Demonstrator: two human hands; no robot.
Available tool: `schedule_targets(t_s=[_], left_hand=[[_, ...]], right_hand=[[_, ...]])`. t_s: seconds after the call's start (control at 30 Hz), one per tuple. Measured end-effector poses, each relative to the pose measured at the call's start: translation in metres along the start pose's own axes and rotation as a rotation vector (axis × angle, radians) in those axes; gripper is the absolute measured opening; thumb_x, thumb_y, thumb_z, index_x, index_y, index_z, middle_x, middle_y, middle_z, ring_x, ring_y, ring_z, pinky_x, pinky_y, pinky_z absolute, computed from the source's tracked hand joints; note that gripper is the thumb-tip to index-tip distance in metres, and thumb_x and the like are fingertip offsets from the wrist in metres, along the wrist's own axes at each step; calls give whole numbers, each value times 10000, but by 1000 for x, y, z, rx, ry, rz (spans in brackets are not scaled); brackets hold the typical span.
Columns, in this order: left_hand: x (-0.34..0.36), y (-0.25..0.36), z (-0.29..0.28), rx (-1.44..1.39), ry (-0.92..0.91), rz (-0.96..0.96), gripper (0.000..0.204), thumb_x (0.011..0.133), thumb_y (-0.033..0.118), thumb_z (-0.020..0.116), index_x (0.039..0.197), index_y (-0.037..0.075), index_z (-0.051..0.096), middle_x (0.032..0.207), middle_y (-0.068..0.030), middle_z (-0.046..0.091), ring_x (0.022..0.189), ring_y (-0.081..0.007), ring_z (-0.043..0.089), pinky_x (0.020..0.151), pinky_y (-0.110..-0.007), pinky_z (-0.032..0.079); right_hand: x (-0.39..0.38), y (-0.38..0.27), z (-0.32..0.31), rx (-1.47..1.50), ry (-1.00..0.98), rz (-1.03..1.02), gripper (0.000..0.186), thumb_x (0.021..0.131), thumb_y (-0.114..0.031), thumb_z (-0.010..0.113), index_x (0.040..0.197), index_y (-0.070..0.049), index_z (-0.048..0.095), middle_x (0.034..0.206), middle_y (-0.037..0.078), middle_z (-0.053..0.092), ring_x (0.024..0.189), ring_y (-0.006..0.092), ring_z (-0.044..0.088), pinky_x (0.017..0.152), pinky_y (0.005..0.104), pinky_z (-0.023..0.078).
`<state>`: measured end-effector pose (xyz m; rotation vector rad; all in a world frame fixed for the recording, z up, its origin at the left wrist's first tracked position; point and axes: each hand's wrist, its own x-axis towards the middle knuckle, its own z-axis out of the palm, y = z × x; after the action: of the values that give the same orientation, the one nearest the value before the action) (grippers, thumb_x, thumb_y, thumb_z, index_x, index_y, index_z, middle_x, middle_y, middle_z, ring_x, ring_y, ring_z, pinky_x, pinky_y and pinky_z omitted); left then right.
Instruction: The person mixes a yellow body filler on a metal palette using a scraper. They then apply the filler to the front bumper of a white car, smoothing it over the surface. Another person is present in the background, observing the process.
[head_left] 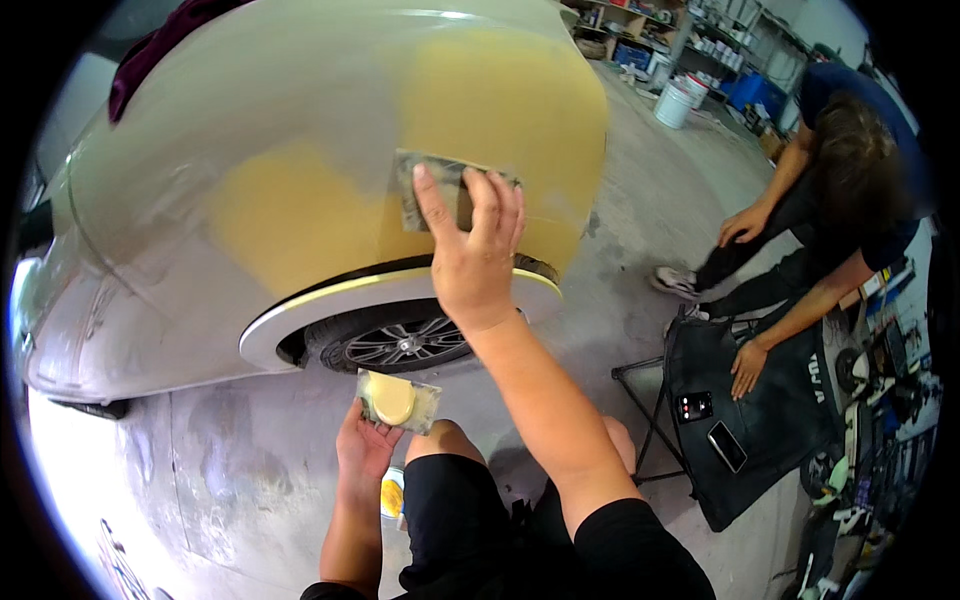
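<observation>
My right hand (475, 265) has its fingers spread across a thin, flat spreader (446, 174), gripping it against the car's side panel (350, 90), above the wheel arch (290, 321). The fingers of my left hand (366, 442) grasp a second flat plate (427, 406) by its lower-left side, and a mound of pale yellow paste (393, 399) sits on it, below the wheel (405, 345).

As for progress, two yellow areas are already laid on: a large patch (510, 100) reaching from near the panel's top to its right edge and down toward the arch, and a smaller patch (285, 205) to the left. Grey shows between them higher up; lower down they seem to run together. I judge the coating well advanced, though their feathered edges suggest the blending isn't finished. The mound tells me plenty of paste is left. Whether the surface under my spreader is smooth, I cannot tell. A tub (392, 496) holding something yellow stands on the floor by my knee.
</observation>
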<state>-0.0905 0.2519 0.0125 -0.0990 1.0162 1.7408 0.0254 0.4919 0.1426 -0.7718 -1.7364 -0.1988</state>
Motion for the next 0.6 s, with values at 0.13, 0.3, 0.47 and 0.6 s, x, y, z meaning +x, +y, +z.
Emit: schedule_targets(t_s=[0.13,0.3,0.47,0.6], left_hand=[[23,11,-13,48,-53,-66,384,1023,345,403,1260,61,506,1171,-97,647,1027,-261,654,817,-425,555],[45,5,-8,27,-91,-114,382,1021,349,406,1256,67,512,1166,-98,648,1019,-261,655,797,-426,558],[46,-7,11,31,-100,-147,373,1027,336,393,1243,67,535,1163,-90,663,1023,-246,668,782,-384,577],[46,-16,20,65,-146,-152,378,1022,345,404,1250,65,515,1151,-85,641,998,-248,653,728,-399,579]], right_hand=[[-22,-16,8,19,-30,-7,590,825,-22,543,1352,-285,568,1301,150,428,1203,390,418,1049,625,316],[-47,-16,-5,115,-110,-25,571,825,-50,544,1347,-278,576,1271,152,445,1210,381,430,1054,620,314],[-17,14,-10,32,66,33,556,824,-38,550,1322,-279,600,1219,132,440,1182,354,446,1050,605,345],[-23,34,13,-19,53,54,570,832,-45,547,1358,-263,561,1207,142,406,1184,377,410,1058,618,342]])
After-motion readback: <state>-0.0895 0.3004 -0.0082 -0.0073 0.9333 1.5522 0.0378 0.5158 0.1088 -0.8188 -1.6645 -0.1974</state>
